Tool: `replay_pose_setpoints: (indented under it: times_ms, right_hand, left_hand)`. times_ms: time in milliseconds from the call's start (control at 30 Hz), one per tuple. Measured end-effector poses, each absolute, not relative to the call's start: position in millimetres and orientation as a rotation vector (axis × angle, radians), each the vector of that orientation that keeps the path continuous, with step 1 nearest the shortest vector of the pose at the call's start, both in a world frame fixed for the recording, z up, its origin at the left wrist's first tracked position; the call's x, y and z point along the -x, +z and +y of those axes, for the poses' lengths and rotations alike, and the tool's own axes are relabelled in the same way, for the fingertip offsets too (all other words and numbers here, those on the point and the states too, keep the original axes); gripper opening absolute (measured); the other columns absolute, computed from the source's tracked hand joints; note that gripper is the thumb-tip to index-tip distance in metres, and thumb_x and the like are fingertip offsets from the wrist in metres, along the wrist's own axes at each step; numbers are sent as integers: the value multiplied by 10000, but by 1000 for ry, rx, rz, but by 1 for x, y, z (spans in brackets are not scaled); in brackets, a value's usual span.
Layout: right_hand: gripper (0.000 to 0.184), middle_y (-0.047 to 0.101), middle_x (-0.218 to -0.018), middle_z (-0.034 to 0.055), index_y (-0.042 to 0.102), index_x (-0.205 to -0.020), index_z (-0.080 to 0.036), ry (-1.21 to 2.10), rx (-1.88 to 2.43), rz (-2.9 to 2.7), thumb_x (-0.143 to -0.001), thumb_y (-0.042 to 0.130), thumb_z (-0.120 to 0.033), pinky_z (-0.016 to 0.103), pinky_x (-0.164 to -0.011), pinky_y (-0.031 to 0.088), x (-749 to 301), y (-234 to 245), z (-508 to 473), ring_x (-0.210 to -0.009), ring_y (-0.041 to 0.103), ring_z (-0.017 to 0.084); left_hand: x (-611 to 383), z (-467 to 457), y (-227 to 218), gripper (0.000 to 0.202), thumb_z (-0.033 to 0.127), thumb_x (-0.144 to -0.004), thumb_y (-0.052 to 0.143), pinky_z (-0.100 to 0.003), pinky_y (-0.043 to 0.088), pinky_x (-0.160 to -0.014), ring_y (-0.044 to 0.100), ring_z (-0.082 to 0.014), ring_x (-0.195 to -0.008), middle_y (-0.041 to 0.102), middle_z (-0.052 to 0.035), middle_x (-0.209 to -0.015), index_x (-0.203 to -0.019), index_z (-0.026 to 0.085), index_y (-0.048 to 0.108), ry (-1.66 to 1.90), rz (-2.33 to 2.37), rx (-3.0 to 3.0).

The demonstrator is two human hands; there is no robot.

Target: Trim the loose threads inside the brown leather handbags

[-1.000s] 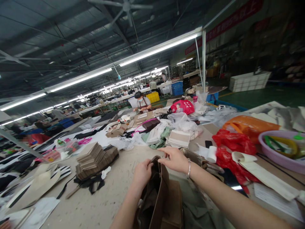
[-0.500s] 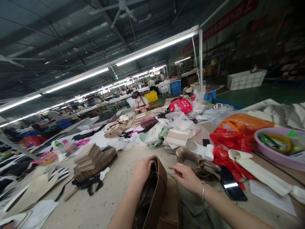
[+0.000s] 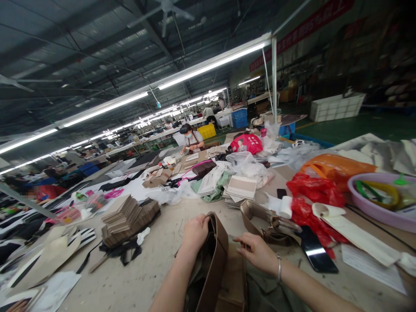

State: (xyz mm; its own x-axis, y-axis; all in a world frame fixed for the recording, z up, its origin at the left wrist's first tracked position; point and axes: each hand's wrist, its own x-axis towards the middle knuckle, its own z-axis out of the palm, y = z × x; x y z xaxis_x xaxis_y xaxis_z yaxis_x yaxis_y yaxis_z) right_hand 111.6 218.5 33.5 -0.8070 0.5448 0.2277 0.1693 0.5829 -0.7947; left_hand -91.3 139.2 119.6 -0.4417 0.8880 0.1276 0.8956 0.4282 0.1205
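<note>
My left hand (image 3: 196, 230) is closed on the far end of a brown bag (image 3: 212, 264) with a stiff band round its opening and dark green cloth inside. The bag stands close to me, against a brown box-like block (image 3: 232, 277). Just right of the bag is my right hand (image 3: 256, 251), its thumb and forefinger pinched together. Whatever lies in that pinch is too small to make out. Dark green cloth (image 3: 269, 288) spreads below my right wrist. A brown strap with metal fittings (image 3: 256, 216) lies beyond my right hand.
Stacked brown pieces (image 3: 130, 216) stand to the left, pale panels (image 3: 242, 188) ahead. At right lie a phone (image 3: 316, 251), a red plastic bag (image 3: 312, 190) and a purple basin (image 3: 377, 216). A co-worker (image 3: 192, 138) sits across the table. Another person's hand (image 3: 20, 306) shows at lower left.
My right hand has shifted slightly down and to the right. My left hand keeps its hold on the bag. Another person's hand has come into view at the lower left edge.
</note>
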Motion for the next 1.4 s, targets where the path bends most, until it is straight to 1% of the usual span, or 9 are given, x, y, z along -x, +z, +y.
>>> replay_pose_setpoints:
  times_ms: [133, 233, 300, 400, 733, 900, 967, 1233, 1400]
  right_hand:
    - [247, 592, -755, 35, 651, -993, -232, 1151, 629, -2376, -781, 530, -268, 287, -655, 430, -122, 23, 216, -677, 547, 175]
    - [254, 594, -759, 34, 653, -987, -244, 1163, 671, -2401, -763, 533, -249, 284, -651, 427, -132, 13, 214, -685, 548, 177]
    - [255, 589, -747, 35, 659, -977, -231, 1168, 697, -2423, -751, 542, -250, 279, -640, 421, -139, 4, 213, -683, 544, 176]
    - [272, 586, -747, 40, 661, -985, -203, 1201, 734, -2435, -747, 544, -263, 270, -621, 411, -150, -9, 213, -667, 537, 168]
    - [278, 594, -770, 35, 664, -985, -219, 1292, 802, -2463, -742, 538, -266, 268, -640, 406, -175, -39, 207, -685, 545, 165]
    - [287, 595, -764, 33, 673, -962, -217, 1337, 844, -2447, -705, 547, -223, 275, -652, 401, -181, -50, 201, -699, 554, 172]
    - [285, 596, -763, 35, 676, -955, -211, 1351, 844, -2444, -700, 549, -220, 280, -661, 401, -184, -54, 200, -712, 557, 178]
    - [272, 609, -785, 46, 676, -963, -201, 1382, 832, -2451, -736, 544, -274, 300, -680, 403, -201, -66, 200, -726, 560, 189]
    - [271, 606, -789, 45, 672, -966, -200, 1362, 828, -2457, -737, 540, -261, 294, -668, 405, -207, -59, 200, -725, 558, 185]
  left_hand:
    - [92, 143, 122, 372, 400, -870, 348, -295, 409, -633, 620, -223, -738, 685, -79, -770, -836, 206, 663, -328, -2668, 1611]
    - [94, 145, 121, 321, 360, -857, 404, -313, 433, -760, 616, -219, -892, 679, -60, -996, -1074, 255, 616, -493, -2673, 1629]
    - [96, 146, 119, 331, 328, -841, 445, -311, 422, -840, 590, -207, -988, 634, -29, -1119, -1143, 287, 576, -579, -2666, 1643]
    - [97, 145, 119, 294, 302, -842, 443, -293, 421, -855, 588, -185, -989, 642, 6, -1106, -1081, 309, 613, -633, -2645, 1675]
    - [94, 152, 125, 234, 313, -818, 454, -252, 430, -666, 626, -168, -790, 703, 2, -851, -902, 274, 668, -655, -2727, 1631]
    - [98, 158, 120, 272, 310, -809, 479, -257, 434, -845, 604, -161, -961, 673, 10, -1037, -1016, 266, 649, -837, -2735, 1657]
    - [100, 159, 118, 267, 297, -804, 486, -248, 427, -873, 601, -155, -975, 669, 11, -1047, -1004, 254, 658, -879, -2752, 1670]
    - [95, 168, 124, 227, 307, -795, 481, -235, 439, -701, 624, -156, -817, 706, 21, -874, -878, 261, 687, -777, -2785, 1634]
    - [84, 177, 129, 230, 308, -801, 472, -227, 399, -649, 615, -150, -787, 706, 0, -851, -873, 264, 686, -606, -2788, 1552]
